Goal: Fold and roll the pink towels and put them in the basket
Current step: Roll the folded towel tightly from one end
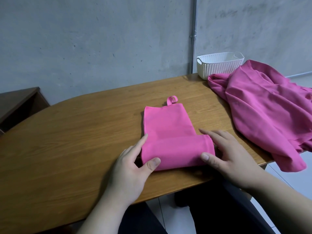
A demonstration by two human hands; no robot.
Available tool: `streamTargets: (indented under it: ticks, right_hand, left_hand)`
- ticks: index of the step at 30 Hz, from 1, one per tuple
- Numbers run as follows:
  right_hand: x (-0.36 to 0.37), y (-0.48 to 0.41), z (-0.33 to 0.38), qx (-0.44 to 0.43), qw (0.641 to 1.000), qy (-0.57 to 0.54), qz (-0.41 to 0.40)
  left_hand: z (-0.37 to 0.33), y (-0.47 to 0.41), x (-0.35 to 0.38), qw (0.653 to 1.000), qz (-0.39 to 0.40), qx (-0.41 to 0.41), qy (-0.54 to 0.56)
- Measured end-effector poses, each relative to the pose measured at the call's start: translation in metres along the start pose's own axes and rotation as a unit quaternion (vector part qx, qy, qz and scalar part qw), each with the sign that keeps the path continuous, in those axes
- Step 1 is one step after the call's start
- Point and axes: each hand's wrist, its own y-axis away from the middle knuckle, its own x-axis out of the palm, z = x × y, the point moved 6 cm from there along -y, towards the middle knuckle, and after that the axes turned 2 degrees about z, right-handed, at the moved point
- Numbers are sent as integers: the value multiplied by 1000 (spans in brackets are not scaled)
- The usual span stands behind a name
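Towel point(166, 125): bright pink, folded into a narrow strip. It lies flat on the desk point(67, 141) at twelve o'clock from the person, with its near end turned up into a roll point(175, 152).
Loop point(172, 100): small hanging tab at the strip's twelve o'clock end, lying on the wood.
Handling: from where I stand it looks light, thin and limp, with no stiffness of its own. I judge the roll would slacken if the pressure came off. The smooth wood may also let the strip slide rather than wind.
Where to hold: probably both ends of the roll, at nine and three o'clock, with palms over the top so the edges stay in line.
Left hand point(131, 166): at the roll's nine o'clock end. The thumb presses on the near face and the forefinger lies straight along the end. The fingers are extended, with nothing clenched.
Right hand point(231, 157): at the three o'clock end. The thumb is on the near face and the fingers are spread straight beside the roll's end. It is uncurled too, pressing rather than clutching.
Basket point(219, 66): white and perforated, at one o'clock on the desk's far edge, well apart from the roll. Its inside is mostly hidden.
Heap of towels point(263, 112): darker pink and crumpled, at two o'clock, just in front of the basket and spilling over the desk's right edge.
Progress: the roll is only begun, and more of the strip lies flat than wound.
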Motion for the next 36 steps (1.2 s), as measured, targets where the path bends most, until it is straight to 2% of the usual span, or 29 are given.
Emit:
streamTargets:
  ticks: [3,6,11,18,23,27,31,36]
  right_hand:
    - [0,3,-1,-13,999,-41,8]
    - [-2,2,2,-22,999,-48,-3]
    - [-2,1,2,-17,999,-38,-13]
    - [2,-3,-2,2,1000,-13,-3]
    - [2,2,-5,-1,993,-114,15]
    - [0,1,-1,-6,996,-88,6]
    - [0,1,-1,0,1000,-29,-11]
    - [1,-1,-2,1,1000,-21,4]
  left_hand:
    - [-2,0,0,1000,-4,-6,-13]
    - [-8,0,-1,998,-6,13,-53]
    - [-13,3,0,997,10,46,-56]
    - [-3,0,1,1000,-2,1,-7]
    - [-4,0,1,1000,3,0,-11]
    - [-8,1,1,999,3,34,-38]
    - [-3,2,0,1000,9,23,-11]
    - [1,0,1,1000,5,5,14]
